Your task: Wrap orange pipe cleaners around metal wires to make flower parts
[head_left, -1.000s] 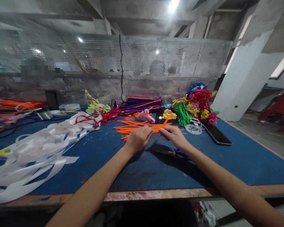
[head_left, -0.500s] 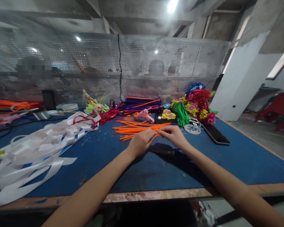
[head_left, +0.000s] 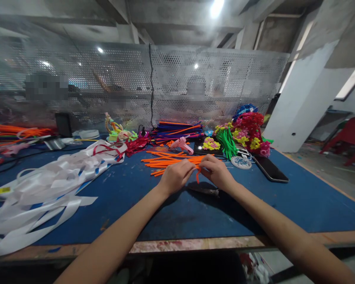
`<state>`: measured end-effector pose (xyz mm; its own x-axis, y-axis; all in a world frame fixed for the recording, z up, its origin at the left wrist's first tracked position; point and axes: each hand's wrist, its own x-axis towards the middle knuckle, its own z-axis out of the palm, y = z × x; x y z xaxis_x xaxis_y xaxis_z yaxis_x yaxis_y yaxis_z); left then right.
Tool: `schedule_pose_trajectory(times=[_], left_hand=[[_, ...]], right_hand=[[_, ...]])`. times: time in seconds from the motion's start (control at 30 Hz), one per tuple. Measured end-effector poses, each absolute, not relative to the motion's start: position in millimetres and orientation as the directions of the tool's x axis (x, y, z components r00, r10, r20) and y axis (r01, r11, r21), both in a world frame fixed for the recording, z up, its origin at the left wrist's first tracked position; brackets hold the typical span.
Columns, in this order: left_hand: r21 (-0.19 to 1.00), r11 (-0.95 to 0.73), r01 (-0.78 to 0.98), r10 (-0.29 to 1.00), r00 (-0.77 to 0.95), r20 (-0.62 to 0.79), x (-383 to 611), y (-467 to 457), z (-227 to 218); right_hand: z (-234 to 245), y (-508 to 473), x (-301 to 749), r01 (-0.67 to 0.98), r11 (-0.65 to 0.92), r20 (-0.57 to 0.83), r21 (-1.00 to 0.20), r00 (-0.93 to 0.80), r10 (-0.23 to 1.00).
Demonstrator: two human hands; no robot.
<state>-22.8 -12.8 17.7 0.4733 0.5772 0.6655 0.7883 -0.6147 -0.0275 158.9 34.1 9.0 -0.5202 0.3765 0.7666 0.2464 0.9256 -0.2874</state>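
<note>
In the head view, the left hand [head_left: 176, 176] and the right hand [head_left: 216, 172] met just above the blue tabletop [head_left: 177, 221], their fingertips nearly touching. Between them was a bent orange pipe cleaner [head_left: 198, 177], one end hanging down in a short curved tail. The left fingers were drawn together, thumb against forefinger, pinching it at its left side. The right fingers were curled inward with the tips closed on it from the other side; the exact contact of the pads was hidden behind the knuckles.

Right behind the hands lay a loose pile of orange pipe cleaners [head_left: 165, 161], most of them pointing sideways. Below the hands, the dark blades of the scissors [head_left: 203, 190] rested on the tabletop, the right hand and forearm covering the rest. Beyond the pile lay a pink glue gun [head_left: 182, 145], with a stack of purple and orange pipe cleaners [head_left: 177, 129] farther back. To the right were green stems with yellow flowers [head_left: 226, 142], a round white coaster [head_left: 241, 162] and a black smartphone [head_left: 271, 169]. White satin ribbons [head_left: 53, 193] sprawled across the left side.
</note>
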Motion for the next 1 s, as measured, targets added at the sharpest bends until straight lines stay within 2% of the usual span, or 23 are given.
schedule_pose_trajectory(times=[0.13, 0.2, 0.27, 0.3, 0.37, 0.43, 0.5, 0.63, 0.77, 0.87, 1.0], left_hand=[[-0.020, -0.596, 0.803, 0.580, 0.447, 0.681, -22.6, -13.4, 19.4], [-0.011, -0.591, 0.806, 0.579, 0.434, 0.691, -23.0, -13.2, 19.5], [-0.006, -0.597, 0.802, 0.570, 0.429, 0.701, -23.7, -12.9, 19.3], [-0.007, -0.603, 0.798, 0.564, 0.432, 0.704, -24.1, -12.7, 19.2], [-0.013, -0.611, 0.792, 0.557, 0.441, 0.704, -24.6, -12.5, 19.2], [-0.013, -0.616, 0.788, 0.557, 0.447, 0.700, -24.5, -12.4, 19.2], [0.004, -0.621, 0.784, 0.561, 0.441, 0.701, -23.2, -12.3, 19.1], [0.081, -0.631, 0.772, 0.572, 0.392, 0.721, -16.8, -12.5, 17.6], [0.111, -0.648, 0.754, 0.577, 0.390, 0.718, -11.2, -13.0, 15.7], [0.126, -0.654, 0.746, 0.594, 0.403, 0.696, -11.6, -13.1, 14.6], [0.159, -0.651, 0.742, 0.611, 0.388, 0.690, -15.0, -12.5, 13.9]], right_hand=[[7.0, 35.8, 159.1, 0.216, 0.925, 0.788, -0.313, -0.484, 0.380], [10.9, 33.6, 158.9, 0.183, 0.902, 0.769, -0.391, -0.473, 0.430], [15.6, 31.5, 158.6, 0.120, 0.845, 0.718, -0.521, -0.475, 0.509], [17.5, 31.0, 158.3, 0.071, 0.778, 0.665, -0.624, -0.474, 0.577], [18.8, 31.3, 157.0, -0.035, 0.550, 0.495, -0.835, -0.486, 0.720], [17.0, 32.8, 155.1, -0.103, 0.302, 0.311, -0.948, -0.520, 0.796], [13.4, 34.3, 152.9, -0.122, 0.169, 0.208, -0.978, -0.559, 0.802], [9.4, 35.6, 150.9, -0.160, 0.059, 0.138, -0.985, -0.552, 0.823], [11.1, 36.5, 152.4, -0.215, 0.047, 0.140, -0.975, -0.441, 0.886], [13.4, 36.3, 153.8, -0.208, 0.155, 0.220, -0.966, -0.340, 0.914], [18.4, 33.1, 156.1, 0.006, 0.408, 0.374, -0.913, -0.388, 0.842]])
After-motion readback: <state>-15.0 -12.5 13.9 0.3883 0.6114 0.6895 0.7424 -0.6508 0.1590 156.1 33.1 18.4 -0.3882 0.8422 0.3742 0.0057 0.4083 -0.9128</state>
